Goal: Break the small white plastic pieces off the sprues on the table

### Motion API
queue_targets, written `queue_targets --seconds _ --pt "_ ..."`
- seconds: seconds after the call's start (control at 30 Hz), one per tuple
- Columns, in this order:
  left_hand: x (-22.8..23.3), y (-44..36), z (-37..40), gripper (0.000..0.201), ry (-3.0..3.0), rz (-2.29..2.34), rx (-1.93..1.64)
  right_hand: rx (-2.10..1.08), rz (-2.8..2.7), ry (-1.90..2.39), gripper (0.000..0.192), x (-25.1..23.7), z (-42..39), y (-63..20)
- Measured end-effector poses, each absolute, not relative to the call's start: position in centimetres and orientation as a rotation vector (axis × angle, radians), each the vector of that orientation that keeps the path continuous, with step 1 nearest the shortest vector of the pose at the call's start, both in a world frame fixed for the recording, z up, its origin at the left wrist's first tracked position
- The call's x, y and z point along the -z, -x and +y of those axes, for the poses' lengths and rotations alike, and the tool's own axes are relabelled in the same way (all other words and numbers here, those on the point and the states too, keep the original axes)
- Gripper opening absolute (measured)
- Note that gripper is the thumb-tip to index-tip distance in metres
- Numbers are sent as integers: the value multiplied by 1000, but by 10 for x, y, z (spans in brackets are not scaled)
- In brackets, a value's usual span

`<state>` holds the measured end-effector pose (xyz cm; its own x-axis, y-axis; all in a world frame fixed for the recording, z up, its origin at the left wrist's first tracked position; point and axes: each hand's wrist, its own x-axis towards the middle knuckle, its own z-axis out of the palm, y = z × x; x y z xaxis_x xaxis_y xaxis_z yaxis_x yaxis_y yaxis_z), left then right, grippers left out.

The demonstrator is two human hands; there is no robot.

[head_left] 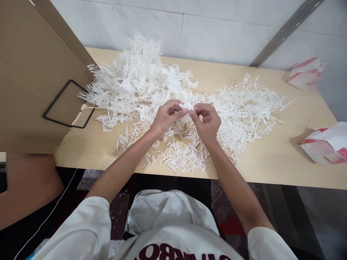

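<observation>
My left hand [168, 115] and my right hand [208, 121] meet over the middle of the table. Between their thumbs and fingertips they pinch a small white piece with many thin branches [187, 105], which looks like plastic. Part of it is hidden by my fingers. Behind my left hand rises a large heap of similar white branched pieces [135, 77]. A flatter heap of longer white branched strands [252, 104] spreads beyond my right hand. Nearer to me, below my hands, lie many short loose white bits [187, 157].
A brown board [40, 72] stands at the left, with a black rectangular frame [55, 99] against it. Two red-and-white paper packets [306, 74] are on the right of the table [284, 155]. A tiled wall [211, 32] closes the back. Another person's bare limb [32, 180] shows at lower left.
</observation>
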<state>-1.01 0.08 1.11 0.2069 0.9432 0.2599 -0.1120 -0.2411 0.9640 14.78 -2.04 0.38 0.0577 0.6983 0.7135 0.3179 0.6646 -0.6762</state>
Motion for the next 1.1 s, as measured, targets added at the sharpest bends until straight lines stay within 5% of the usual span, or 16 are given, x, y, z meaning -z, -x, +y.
queue_targets --seconds 0.37,0.9,1.1 --pt "-9 13 -1 36 -1454 832 -1150 -532 -1561 880 25 -7 -17 -149" --pt "-15 12 -7 36 -1768 967 -1238 -809 -1506 971 19 -5 -16 -151" --pt "-11 10 -10 22 -2030 1146 -1218 -536 -1693 1034 21 -7 -17 -150"
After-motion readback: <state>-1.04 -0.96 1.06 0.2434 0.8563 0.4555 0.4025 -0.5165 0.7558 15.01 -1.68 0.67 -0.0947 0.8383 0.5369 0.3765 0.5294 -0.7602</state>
